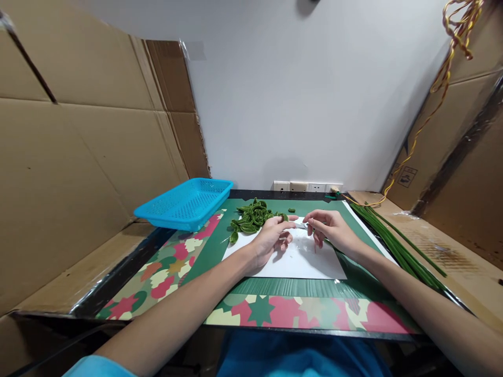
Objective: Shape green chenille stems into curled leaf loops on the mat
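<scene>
Blue cloth (302, 356) comes nearest, on the near side of the white sheet (291, 267) and below the edge of the desk (157, 238). Over that sheet the two hands work close but apart: the right hand (326, 229) looks pinched at the fingertips on a small shiny piece (302, 225), while the left hand (274, 241) reaches toward it, thumb and forefinger stretched out, the other fingers loosely curled. Looped fuzzy green pieces (251, 215) are heaped at the sheet's far left corner, behind the left hand; long green stems (393, 246) lie to the right of the sheet. To do this well, I'd say, hold the left hand steady, let the right make only small moves, and work low over the sheet — scraps would show up against the white. If the shiny piece has an edge, fingertips should stay clear of it. From here I can't make out what it is, nor whether the left thumb and forefinger close on anything — green fuzz just behind them muddles the outline. Part of the heap is hidden by that hand, too.
</scene>
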{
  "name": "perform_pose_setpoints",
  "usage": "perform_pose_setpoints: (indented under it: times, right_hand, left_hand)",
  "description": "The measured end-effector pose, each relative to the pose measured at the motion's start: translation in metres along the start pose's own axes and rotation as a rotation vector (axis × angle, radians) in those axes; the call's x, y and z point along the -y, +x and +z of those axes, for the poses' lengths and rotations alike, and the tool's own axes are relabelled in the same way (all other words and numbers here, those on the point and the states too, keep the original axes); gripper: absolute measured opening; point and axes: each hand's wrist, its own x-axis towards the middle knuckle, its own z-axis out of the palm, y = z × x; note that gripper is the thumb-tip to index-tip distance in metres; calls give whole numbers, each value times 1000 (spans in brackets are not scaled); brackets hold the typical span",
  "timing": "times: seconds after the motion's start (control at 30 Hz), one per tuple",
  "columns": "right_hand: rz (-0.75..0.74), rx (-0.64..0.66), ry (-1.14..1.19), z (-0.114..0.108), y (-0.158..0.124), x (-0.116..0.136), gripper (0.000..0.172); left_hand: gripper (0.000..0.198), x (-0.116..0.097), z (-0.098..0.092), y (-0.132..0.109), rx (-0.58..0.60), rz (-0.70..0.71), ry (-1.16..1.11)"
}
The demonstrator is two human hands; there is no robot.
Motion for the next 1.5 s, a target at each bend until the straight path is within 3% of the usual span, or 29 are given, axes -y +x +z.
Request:
perform_pose_setpoints:
  times: [0.1, 0.23, 0.4, 0.47, 0.63, 0.77, 1.0, 1.1, 1.23, 1.3, 1.43, 1.5]
  right_hand:
    - [-5, -3, 1, 0, -1, 1, 31]
    - [-7, -7, 6, 0, 0, 0, 30]
    - [-25, -22, -16, -2, 2, 0, 28]
    - [-32, -36, -38, -4, 2, 2, 27]
    - [-62, -150, -144, -13, 6, 5, 23]
    - [-58, -286, -230, -32, 10, 1, 21]
    - [-39, -439, -326, -63, 14, -5, 22]
    - [-12, -352, -393, -70, 13, -3, 23]
    - [32, 3, -497, -73, 9, -3, 28]
    - [2, 107, -581, -73, 9, -4, 28]
    - [-134, 41, -812, -76, 9, -9, 19]
    - [-186, -3, -878, -80, 9, -10, 22]
  left_hand:
    - [28, 0, 3, -2, 34, 7, 74]
    - [45, 0, 0, 1, 38, 103, 215]
    - [39, -7, -22, 12, -114, 528, 685]
    - [39, -12, -32, 16, -150, 622, 781]
    - [41, -33, -57, 20, -254, 602, 797]
    - [47, -47, -78, 17, -363, 670, 1077]
    - [48, -55, -99, 19, -412, 735, 1234]
    - [51, -57, -100, 18, -371, 722, 1255]
    - [53, -58, -101, 17, -311, 752, 1287]
    - [51, -58, -103, 18, -314, 773, 1314]
    - [42, -55, -107, 20, -298, 758, 1389]
    - [37, -53, -109, 22, -315, 740, 1417]
